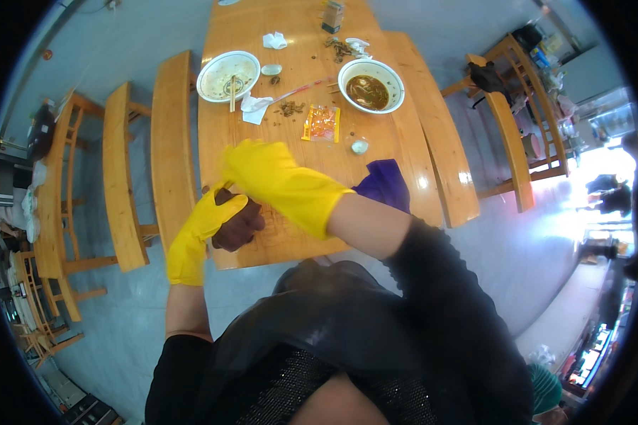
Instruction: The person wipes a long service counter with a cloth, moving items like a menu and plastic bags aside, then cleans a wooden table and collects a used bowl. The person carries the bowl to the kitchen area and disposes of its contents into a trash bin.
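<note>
My left hand (207,218), in a yellow rubber glove, holds a bunched brown cloth or bag (239,223) over the table's near left corner; its exact kind is unclear. My right hand (255,162), gloved likewise, reaches across close above the left, its blurred fingers bent and their contents hidden. A purple cloth (387,183) lies beyond my right forearm. Farther up the wooden table (276,234) are a bowl (218,79) with chopsticks (233,94), a bowl of brown broth (368,91), an orange and yellow packet (321,124) and crumpled tissue (255,108).
Food scraps (290,109) and a small pale-green-bottomed cup (359,146) lie on the table. A carton (332,17) stands at its far end. Wooden benches (173,143) flank it on the left, another bench (430,127) on the right. A person in a green cap (545,390) is at lower right.
</note>
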Motion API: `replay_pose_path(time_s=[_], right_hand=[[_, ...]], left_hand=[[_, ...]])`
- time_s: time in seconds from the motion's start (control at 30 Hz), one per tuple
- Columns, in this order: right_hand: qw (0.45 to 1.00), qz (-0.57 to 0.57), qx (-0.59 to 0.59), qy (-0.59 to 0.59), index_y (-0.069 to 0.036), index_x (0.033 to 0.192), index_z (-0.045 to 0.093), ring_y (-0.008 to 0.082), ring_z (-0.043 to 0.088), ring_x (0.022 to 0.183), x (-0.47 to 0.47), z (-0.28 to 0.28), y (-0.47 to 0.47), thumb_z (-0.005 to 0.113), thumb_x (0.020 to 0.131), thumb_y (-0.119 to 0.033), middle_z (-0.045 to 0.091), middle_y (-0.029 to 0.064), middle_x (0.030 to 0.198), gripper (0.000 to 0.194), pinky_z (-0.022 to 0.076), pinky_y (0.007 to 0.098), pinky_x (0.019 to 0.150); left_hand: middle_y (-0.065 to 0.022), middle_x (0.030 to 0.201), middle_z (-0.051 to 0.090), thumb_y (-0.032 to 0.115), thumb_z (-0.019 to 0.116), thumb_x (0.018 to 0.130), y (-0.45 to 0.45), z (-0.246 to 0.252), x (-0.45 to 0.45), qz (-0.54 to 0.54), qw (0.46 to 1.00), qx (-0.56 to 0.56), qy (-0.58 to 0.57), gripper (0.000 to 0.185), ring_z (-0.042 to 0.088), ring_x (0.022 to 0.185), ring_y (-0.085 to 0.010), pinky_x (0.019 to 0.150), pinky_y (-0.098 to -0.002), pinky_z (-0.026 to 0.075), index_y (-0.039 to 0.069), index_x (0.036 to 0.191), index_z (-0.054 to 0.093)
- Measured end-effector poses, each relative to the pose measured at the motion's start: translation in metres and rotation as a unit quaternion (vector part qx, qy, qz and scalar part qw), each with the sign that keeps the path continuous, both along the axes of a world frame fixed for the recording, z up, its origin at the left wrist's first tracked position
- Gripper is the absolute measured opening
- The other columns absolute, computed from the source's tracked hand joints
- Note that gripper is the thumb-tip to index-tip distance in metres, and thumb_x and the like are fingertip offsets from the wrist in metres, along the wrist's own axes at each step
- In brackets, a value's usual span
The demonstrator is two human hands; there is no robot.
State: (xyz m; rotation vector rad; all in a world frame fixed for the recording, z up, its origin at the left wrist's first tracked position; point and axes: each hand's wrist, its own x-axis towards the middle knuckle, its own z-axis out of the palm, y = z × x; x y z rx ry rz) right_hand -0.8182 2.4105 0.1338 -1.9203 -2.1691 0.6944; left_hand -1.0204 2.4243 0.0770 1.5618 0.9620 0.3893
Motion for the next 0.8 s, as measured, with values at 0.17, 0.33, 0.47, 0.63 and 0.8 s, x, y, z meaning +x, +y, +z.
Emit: replay_pose_path(time_s=[0.17,0.33,0.47,0.63,0.8], right_hand=[[0.885,-0.360,0.135,0.263,-0.008,0.129,0.069,0.0271,0.070,0.107,0.127,-0.017,-0.092,0.067,0.100,-0.033,0.072,0.0170,0.116,0.039,0.0549,0.0374,0.091],[0.761,-0.576,0.227,0.194,-0.010,0.129,0.071,0.0136,0.066,0.097,0.221,-0.006,-0.249,0.065,0.104,-0.027,0.072,0.0070,0.115,0.032,0.0545,0.0290,0.082],[0.622,-0.725,0.246,0.166,-0.008,0.128,0.071,0.0081,0.053,0.075,0.242,-0.003,-0.372,0.061,0.106,-0.029,0.065,-0.0004,0.098,0.032,0.0502,0.0261,0.069],[0.616,-0.733,0.287,0.044,-0.005,0.121,0.073,0.0048,0.043,0.059,0.205,-0.028,-0.485,0.061,0.107,-0.027,0.055,-0.0033,0.076,0.029,0.0431,0.0243,0.056],[0.557,-0.822,0.118,0.021,-0.005,0.126,0.068,0.0134,0.056,0.081,0.144,-0.026,-0.530,0.058,0.107,-0.034,0.062,0.0035,0.101,0.037,0.0479,0.0296,0.074]], left_hand=[[-0.0100,0.107,0.073,0.044,0.065,0.102,0.001,-0.025,0.056,0.010,0.983,-0.161,-0.084,0.045,0.068,0.097,-0.0203,0.086,-0.0324,0.052,0.003,0.121,0.069],[-0.0074,0.109,0.073,0.049,0.053,0.106,-0.008,-0.027,0.157,-0.145,0.974,-0.171,-0.036,0.047,0.068,0.100,-0.0200,0.095,-0.0359,0.050,0.008,0.120,0.071],[-0.0076,0.121,0.071,0.048,0.047,0.108,0.023,-0.049,0.246,-0.200,0.978,-0.048,-0.018,0.048,0.063,0.113,-0.0215,0.102,-0.0351,0.048,0.009,0.127,0.068],[-0.0080,0.135,0.068,0.047,0.045,0.109,0.085,-0.110,0.344,-0.073,0.996,0.042,-0.026,0.050,0.059,0.127,-0.0236,0.109,-0.0348,0.045,0.009,0.135,0.066],[-0.0152,0.125,0.071,0.037,0.065,0.099,0.115,-0.164,0.392,-0.045,0.954,-0.271,-0.119,0.048,0.066,0.112,-0.0257,0.097,-0.0371,0.051,-0.001,0.129,0.068]])
